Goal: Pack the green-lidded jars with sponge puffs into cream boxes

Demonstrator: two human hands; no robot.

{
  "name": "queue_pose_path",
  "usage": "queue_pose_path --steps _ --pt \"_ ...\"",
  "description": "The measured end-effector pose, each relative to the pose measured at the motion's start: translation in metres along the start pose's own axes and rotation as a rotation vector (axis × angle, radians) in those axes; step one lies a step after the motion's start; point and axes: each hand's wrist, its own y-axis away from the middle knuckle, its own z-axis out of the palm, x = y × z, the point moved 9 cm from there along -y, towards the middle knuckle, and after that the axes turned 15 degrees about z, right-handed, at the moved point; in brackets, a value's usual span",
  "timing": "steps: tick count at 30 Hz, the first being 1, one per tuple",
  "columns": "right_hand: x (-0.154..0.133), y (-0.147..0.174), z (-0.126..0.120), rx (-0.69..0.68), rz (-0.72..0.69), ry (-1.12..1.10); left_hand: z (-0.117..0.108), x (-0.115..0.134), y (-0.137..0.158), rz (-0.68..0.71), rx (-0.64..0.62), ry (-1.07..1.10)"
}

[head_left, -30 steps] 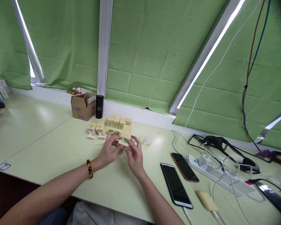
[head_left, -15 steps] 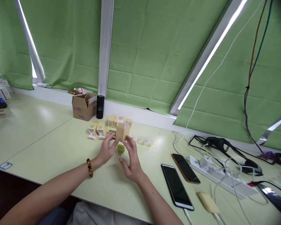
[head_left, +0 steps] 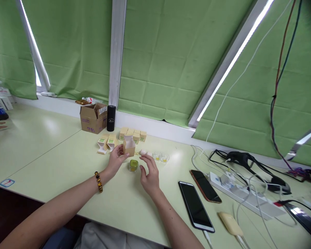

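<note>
So we've got a small cardboard box (head_left: 129,148) up in our left hand (head_left: 116,160), gripped by its left side and lower edge with thumb and fingers, open end showing and a flap standing up. Our right hand (head_left: 150,174) isn't holding anything, fingers loosely curled, just to the right of a little green-lidded glass jar (head_left: 133,165) that's upright on the table (head_left: 67,173), right below the box and nearer to us. Biggest worry, we'd say: that jar sits between our hands, so a careless sweep of the right fingers could tip it. The box looks like thin card, so squeezing too hard with the left would probably buckle the walls and pinch the opening, while too light a hold on just one side could let it twist or drop onto the lid. That raised flap could also fold in and block the mouth if something bumps it. Behind the right fingers there are pale, pinkish pieces (head_left: 144,152) and clear containers (head_left: 160,157), pretty close together, so reaching too far that way might scatter them.
</note>
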Motion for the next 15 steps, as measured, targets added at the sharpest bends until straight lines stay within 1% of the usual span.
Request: queue_pose_path --steps 2,5,9,12,15 --pt "0.014 -0.003 0.005 -0.014 0.059 0.070 -0.005 -0.006 -0.002 -0.010 0.016 -0.023" --pt "0.029 -0.003 0.020 -0.098 0.134 0.139 -0.011 -0.014 -0.004 -0.004 0.023 -0.076" --pt "0.034 0.001 0.036 -0.204 0.164 0.222 -0.014 -0.024 -0.005 -0.025 -0.001 -0.173" --pt "0.035 -0.001 0.036 -0.210 0.174 0.271 -0.013 -0.030 -0.004 -0.064 -0.069 -0.249" --pt "0.043 -0.006 0.027 -0.165 0.213 0.311 -0.009 -0.032 -0.002 -0.077 -0.165 -0.330"
